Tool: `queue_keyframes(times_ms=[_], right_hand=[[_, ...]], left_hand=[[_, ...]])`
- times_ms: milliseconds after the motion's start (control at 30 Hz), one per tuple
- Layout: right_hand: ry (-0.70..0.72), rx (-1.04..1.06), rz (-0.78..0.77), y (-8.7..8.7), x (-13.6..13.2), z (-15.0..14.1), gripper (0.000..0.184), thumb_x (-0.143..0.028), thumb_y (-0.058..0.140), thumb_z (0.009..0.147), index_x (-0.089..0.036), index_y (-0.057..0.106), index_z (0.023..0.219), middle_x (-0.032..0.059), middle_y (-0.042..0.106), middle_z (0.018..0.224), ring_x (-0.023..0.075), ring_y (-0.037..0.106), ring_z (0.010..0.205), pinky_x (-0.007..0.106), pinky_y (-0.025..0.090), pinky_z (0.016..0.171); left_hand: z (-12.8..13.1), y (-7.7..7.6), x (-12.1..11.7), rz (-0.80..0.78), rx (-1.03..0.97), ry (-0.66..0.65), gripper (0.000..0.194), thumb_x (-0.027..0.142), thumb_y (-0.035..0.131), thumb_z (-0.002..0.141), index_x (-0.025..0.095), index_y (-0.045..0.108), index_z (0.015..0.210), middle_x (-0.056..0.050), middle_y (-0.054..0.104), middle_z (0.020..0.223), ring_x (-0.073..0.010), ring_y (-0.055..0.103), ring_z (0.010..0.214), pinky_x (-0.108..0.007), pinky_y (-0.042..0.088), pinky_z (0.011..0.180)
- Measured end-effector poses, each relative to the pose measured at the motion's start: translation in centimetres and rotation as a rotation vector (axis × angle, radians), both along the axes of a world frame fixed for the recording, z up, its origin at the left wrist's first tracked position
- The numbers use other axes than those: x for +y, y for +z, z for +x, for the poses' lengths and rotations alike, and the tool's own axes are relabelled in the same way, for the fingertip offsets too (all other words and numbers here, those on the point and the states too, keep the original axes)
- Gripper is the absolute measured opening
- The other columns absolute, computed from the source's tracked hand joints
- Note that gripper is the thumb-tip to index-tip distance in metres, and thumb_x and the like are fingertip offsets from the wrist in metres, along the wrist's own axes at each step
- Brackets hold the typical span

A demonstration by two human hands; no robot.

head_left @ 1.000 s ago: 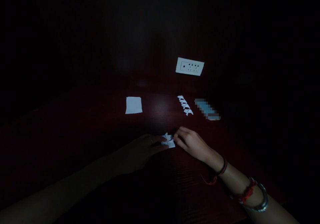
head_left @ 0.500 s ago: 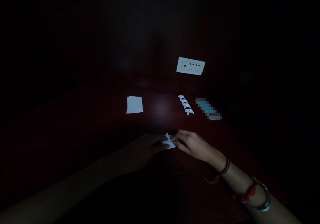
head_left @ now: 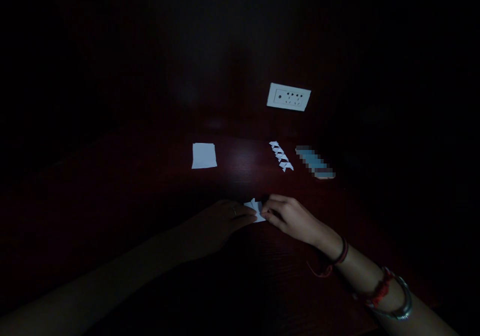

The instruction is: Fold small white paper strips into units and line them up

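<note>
A small piece of white folded paper (head_left: 258, 207) lies on the dark red table between my hands, with one pointed flap standing up at its far edge. My left hand (head_left: 221, 222), in shadow and wearing a ring, presses the paper's left side with its fingertips. From the right, my right hand (head_left: 290, 217) pinches the paper's right edge between thumb and fingers. Parts of the paper are hidden under the fingertips. Red cord bracelets and a silver bangle circle my right wrist and forearm.
A stack of white square paper (head_left: 204, 156) lies at the back left. Several folded paper pieces (head_left: 280, 155) form a slanting row farther right, beside a phone-like object (head_left: 315, 163) with a blurred-out face. Behind them a white power socket (head_left: 288, 97) shows. The surroundings are very dark.
My left fingers have drawn closer together on the paper and shifted slightly right. My right hand keeps its pinch. The whole view has shifted a little.
</note>
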State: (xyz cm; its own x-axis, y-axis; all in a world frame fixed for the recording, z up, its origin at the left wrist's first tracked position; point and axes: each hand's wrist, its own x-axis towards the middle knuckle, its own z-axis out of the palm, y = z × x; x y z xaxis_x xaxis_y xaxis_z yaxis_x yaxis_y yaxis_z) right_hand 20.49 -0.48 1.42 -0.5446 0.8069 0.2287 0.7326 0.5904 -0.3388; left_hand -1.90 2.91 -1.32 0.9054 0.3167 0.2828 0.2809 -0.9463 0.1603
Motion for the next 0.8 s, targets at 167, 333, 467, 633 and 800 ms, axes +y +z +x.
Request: queue_keyframes(times_ms=[167,333,467,633,800], right_hand=[[-0.080,0.073,-0.058,-0.3,0.3,-0.2,0.010,-0.016,0.044,0.079,-0.016,0.054,0.076,0.0011,0.051,0.073,0.0095,0.048,0.063,0.021,0.038,0.061],[-0.128,0.099,-0.084,-0.3,0.6,-0.5,0.009,-0.012,0.045,0.075,-0.016,0.054,0.073,0.0006,0.053,0.071,0.0095,0.048,0.064,0.021,0.037,0.061],[-0.170,0.115,-0.128,-0.1,0.8,-0.6,0.008,-0.013,0.047,0.072,-0.016,0.054,0.069,-0.0005,0.054,0.068,0.0088,0.048,0.061,0.020,0.035,0.057],[-0.224,0.125,-0.181,-0.2,1.0,-0.8,0.008,-0.018,0.048,0.072,-0.016,0.055,0.068,-0.0008,0.055,0.064,0.0087,0.048,0.058,0.019,0.034,0.054],[-0.265,0.133,-0.186,-0.5,1.2,-0.8,0.009,-0.020,0.049,0.072,-0.016,0.055,0.066,-0.0006,0.056,0.062,0.0090,0.049,0.057,0.020,0.035,0.055]], left_hand=[[0.0,0.1,0.0,0.001,0.008,-0.013,0.051,0.011,0.044,0.080,0.024,0.029,0.127,-0.003,0.037,0.128,-0.0210,0.035,0.113,-0.039,0.027,0.095],[0.0,0.0,0.2,0.004,0.019,-0.022,0.053,0.009,0.043,0.081,0.025,0.026,0.129,-0.003,0.036,0.129,-0.0209,0.034,0.114,-0.038,0.027,0.094],[0.1,-0.1,0.3,0.026,0.024,-0.032,0.053,0.011,0.044,0.081,0.024,0.026,0.129,-0.003,0.035,0.130,-0.0212,0.033,0.114,-0.038,0.025,0.095],[0.1,-0.3,0.3,0.039,0.028,-0.035,0.053,0.012,0.044,0.082,0.023,0.025,0.130,-0.002,0.035,0.130,-0.0206,0.032,0.114,-0.037,0.024,0.095],[0.0,-0.8,0.5,0.067,0.043,-0.050,0.055,0.014,0.043,0.082,0.023,0.020,0.131,-0.002,0.033,0.132,-0.0208,0.030,0.117,-0.036,0.020,0.097]])
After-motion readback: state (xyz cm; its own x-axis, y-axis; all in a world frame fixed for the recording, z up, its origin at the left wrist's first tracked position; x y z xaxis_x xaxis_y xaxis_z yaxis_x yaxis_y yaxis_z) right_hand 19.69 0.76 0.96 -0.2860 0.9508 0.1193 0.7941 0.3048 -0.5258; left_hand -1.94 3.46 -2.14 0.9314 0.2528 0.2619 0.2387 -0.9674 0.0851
